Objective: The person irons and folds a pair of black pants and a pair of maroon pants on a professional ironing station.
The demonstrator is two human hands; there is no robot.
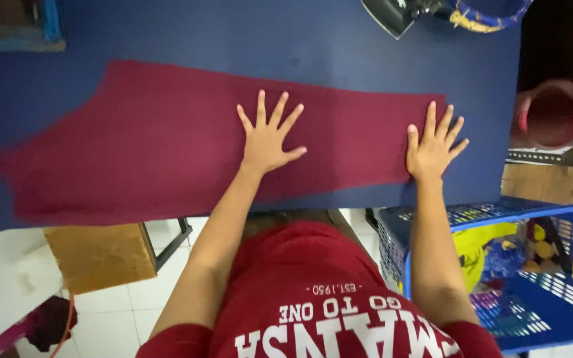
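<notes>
A long maroon cloth piece (154, 139) lies flat on a table covered in dark blue fabric (233, 33). My left hand (268, 136) presses flat on the cloth near its middle, fingers spread wide. My right hand (432, 144) rests flat at the cloth's narrow right end, fingers apart, partly on the cloth and partly on the blue cover. Neither hand holds anything.
A blue plastic laundry basket (565, 292) with coloured clothes stands on the floor at right. An iron's tip (389, 14) and a blue ring lie at the table's far edge. A maroon round object (555, 113) sits right of the table. A wooden box (101, 255) stands below the table.
</notes>
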